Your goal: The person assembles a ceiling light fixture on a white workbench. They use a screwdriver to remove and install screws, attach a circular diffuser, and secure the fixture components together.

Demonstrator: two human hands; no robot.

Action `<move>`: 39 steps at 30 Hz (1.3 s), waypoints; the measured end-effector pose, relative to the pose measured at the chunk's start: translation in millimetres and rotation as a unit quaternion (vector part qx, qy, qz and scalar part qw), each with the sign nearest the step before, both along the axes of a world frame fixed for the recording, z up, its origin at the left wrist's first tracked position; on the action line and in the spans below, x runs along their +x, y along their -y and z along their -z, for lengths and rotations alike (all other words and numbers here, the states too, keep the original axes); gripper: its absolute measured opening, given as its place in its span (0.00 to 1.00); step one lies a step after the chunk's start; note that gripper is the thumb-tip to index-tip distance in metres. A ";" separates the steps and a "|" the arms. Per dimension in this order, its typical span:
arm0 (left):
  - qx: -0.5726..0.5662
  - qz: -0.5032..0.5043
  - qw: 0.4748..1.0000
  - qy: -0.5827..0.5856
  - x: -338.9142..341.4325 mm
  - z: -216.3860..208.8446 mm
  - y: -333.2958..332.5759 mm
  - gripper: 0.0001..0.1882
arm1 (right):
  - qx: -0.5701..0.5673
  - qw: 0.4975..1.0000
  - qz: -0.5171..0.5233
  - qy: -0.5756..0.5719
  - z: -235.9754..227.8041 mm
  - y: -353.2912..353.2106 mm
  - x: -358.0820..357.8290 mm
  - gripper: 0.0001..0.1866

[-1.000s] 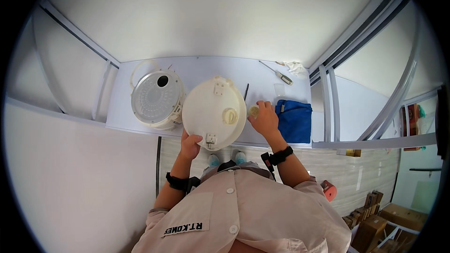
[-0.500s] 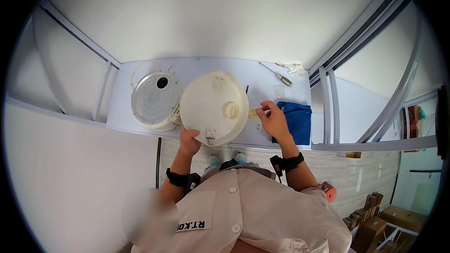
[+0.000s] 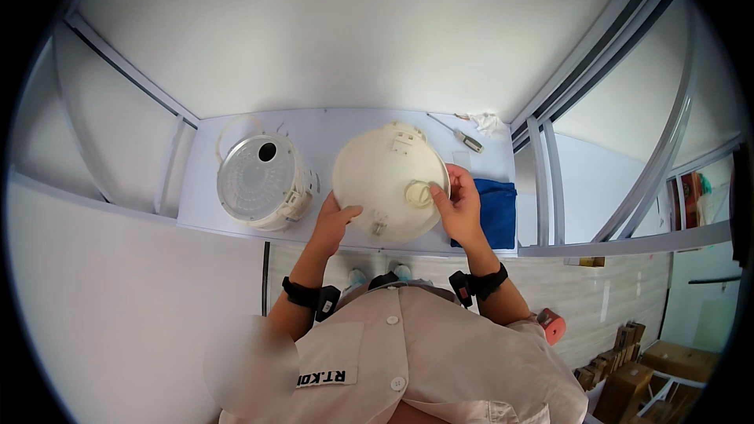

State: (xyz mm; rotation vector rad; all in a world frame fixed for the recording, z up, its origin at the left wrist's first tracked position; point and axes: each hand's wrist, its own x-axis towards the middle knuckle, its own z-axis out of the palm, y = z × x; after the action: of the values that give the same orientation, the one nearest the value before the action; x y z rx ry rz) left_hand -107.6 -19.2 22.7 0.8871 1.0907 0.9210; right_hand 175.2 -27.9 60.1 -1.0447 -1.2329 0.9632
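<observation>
- A person's left hand (image 3: 331,226) keeps a closed grip on the lower-left rim of a round white cover (image 3: 369,173), thumb across its face.
- The right hand (image 3: 463,202) is closed at the opposite rim, fingers behind, thumb reaching the cream cap (image 3: 417,194); whether a loose piece sits under that thumb cannot be told.
- The cover is between both hands, above the bench (image 3: 314,127) and near its front edge; whether it touches the surface is unclear.
- Uneven thumb pressure at the cap, well to one side, could twist the cover out of the left grip.
- If the cap is loose, a sideways push could pop it free and send it to the floor.
- A slip near the front edge could drop the cover the same way; a leftward swing could knock the neighbouring vessel.
- That round white vessel (image 3: 292,212) stands just left, topped by a silver disc (image 3: 255,182) with one dark opening; its contents are hidden.
- To the right, a blue pouch (image 3: 496,216) lies partly behind the right hand, its contents unseen.
- Beyond, a screwdriver (image 3: 470,142) rests near crumpled white material (image 3: 488,124).
- Cardboard boxes (image 3: 620,392) occupy the lower right, their contents out of sight.
</observation>
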 end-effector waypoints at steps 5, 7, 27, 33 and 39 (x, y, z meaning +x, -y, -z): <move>0.001 -0.017 1.000 0.010 13.3 -30.3 5.0 0.38 | 0.137 0.961 0.097 0.222 -21.9 5.1 -6.6 0.18; -0.005 -0.004 0.991 0.137 16.6 -43.8 6.9 0.38 | 0.259 0.907 0.099 0.318 -26.7 5.4 -13.9 0.20; 0.248 0.021 0.962 -0.108 15.0 -66.1 28.8 0.28 | 0.280 0.912 0.016 0.297 -52.5 -1.8 -48.2 0.35; 0.241 -0.006 0.970 -0.040 20.5 -77.2 29.7 0.19 | 0.327 0.881 -0.030 0.340 -82.7 -17.8 -54.3 0.34; 0.212 0.062 0.970 -0.098 14.5 -74.4 30.5 0.17 | 0.160 0.933 -0.060 0.317 -76.9 -13.5 -76.3 0.27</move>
State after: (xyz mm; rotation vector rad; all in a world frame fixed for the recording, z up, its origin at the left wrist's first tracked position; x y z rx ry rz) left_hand -93.1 -49.7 97.1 1.4081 1.0054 0.9934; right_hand 98.9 -14.5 137.1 -1.0566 -1.9324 0.4852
